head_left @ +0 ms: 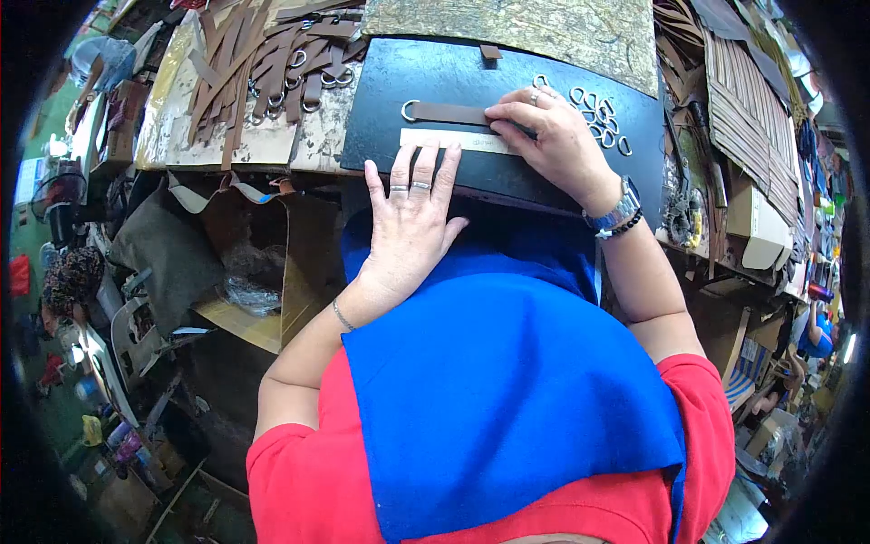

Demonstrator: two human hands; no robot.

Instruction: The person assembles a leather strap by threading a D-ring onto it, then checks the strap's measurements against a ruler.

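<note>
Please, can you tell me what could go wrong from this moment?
1. The pale strip could shift out of line with the brown strap, because the left hand seems to press it only with the fingertips.
2. The right hand might knock the loose metal rings, which lie close beside it on the black board.

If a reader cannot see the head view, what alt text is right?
The right hand touches a brown strap on a black board; the left hand touches a pale strip beside it. Rings lie at right, more straps at left.
</note>
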